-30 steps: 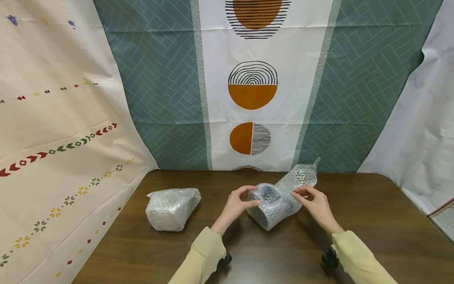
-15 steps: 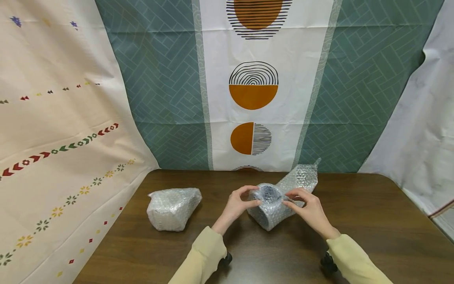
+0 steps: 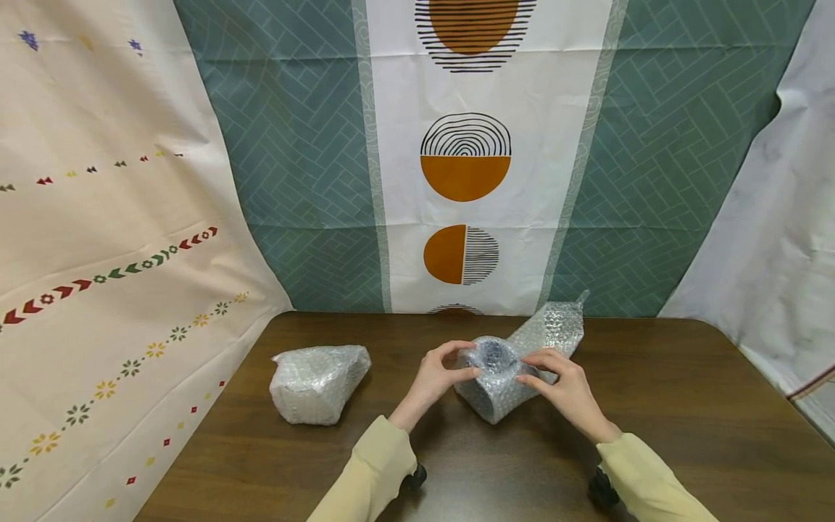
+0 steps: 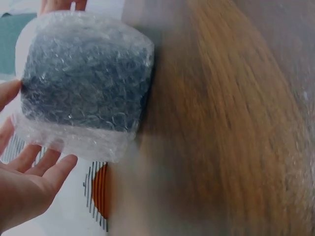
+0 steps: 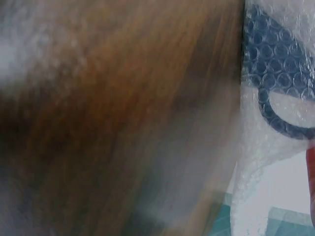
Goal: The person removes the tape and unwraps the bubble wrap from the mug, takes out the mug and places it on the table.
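A dark blue mug (image 3: 493,354) stands inside bubble wrap (image 3: 502,395) on the table, its round opening facing up and toward me. Through the clear bubbles its body (image 4: 88,81) shows in the left wrist view, and a curved handle (image 5: 283,127) in the right wrist view. My left hand (image 3: 435,373) holds the wrapped mug at its left side, thumb and fingers spread around it. On the other side my right hand (image 3: 566,383) holds the wrap by the mug's rim between thumb and forefinger. A loose tail of wrap (image 3: 553,326) stretches behind, up to the right.
Another bubble-wrapped bundle (image 3: 320,384) sits to the left on the brown wooden table (image 3: 678,406); its contents cannot be made out. A patterned cloth (image 3: 470,174) hangs behind the table's back edge, with pale cloths on both sides.
My right hand has moved left, from the outer part of the wrap to beside the mug's rim. The left hand and the mug have stayed in place.
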Demonstrator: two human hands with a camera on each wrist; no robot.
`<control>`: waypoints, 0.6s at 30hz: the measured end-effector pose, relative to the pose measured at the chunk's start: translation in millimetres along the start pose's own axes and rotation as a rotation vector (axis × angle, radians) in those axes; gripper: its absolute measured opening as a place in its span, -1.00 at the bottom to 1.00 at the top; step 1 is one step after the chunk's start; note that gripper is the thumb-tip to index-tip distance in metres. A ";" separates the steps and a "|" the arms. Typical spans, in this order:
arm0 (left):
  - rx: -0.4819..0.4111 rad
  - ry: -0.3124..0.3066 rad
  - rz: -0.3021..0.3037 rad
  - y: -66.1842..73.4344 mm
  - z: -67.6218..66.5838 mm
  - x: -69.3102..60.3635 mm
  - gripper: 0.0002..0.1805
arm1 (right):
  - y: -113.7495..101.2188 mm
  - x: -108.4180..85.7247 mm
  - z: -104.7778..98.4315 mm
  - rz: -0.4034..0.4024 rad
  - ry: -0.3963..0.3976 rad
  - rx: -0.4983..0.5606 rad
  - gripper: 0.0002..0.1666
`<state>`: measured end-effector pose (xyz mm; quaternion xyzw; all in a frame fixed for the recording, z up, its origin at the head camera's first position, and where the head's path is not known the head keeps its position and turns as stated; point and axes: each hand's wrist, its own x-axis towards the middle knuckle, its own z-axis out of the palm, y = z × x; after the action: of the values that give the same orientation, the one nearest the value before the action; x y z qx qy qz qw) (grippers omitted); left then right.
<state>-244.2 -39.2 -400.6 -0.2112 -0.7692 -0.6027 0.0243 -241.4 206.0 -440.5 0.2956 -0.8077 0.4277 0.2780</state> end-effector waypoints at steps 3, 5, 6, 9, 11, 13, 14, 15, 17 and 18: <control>0.018 -0.018 0.002 14.1 -0.7 -3.8 -0.58 | -0.4 -0.4 0.9 -0.001 0.016 0.005 -0.64; 0.043 -0.029 0.007 14.9 -1.0 -3.8 -0.58 | -1.0 -0.2 1.0 0.005 0.016 0.007 -0.65; 0.050 -0.031 0.022 13.7 -1.0 -3.0 -0.58 | -1.0 0.2 0.7 0.008 0.015 0.011 -0.65; 0.075 -0.041 0.065 0.5 -0.3 3.0 -0.58 | -1.2 1.3 0.3 0.013 0.007 0.022 -0.66; 0.099 -0.044 0.093 -9.1 0.2 7.3 -0.59 | 0.3 1.3 0.4 0.003 0.005 0.026 -0.67; 0.118 -0.044 0.113 -18.1 0.5 11.2 -0.58 | 0.6 1.4 0.2 0.010 -0.001 0.037 -0.68; 0.127 -0.040 0.125 -20.6 0.0 12.2 -0.59 | 0.8 1.3 0.3 0.011 -0.002 0.037 -0.69; 0.127 -0.035 0.139 -22.6 -0.4 13.0 -0.60 | 0.8 1.2 0.4 0.014 -0.004 0.038 -0.69; 0.107 -0.024 0.174 -24.5 -1.4 14.0 -0.63 | -0.2 1.3 0.4 0.032 -0.011 0.036 -0.69; 0.100 -0.016 0.190 -24.9 -1.8 14.8 -0.65 | -0.7 1.3 0.3 0.038 -0.012 0.034 -0.69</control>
<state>-266.9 -41.1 -418.6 -0.2868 -0.7749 -0.5568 0.0858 -241.9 205.1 -439.3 0.2877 -0.8074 0.4447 0.2600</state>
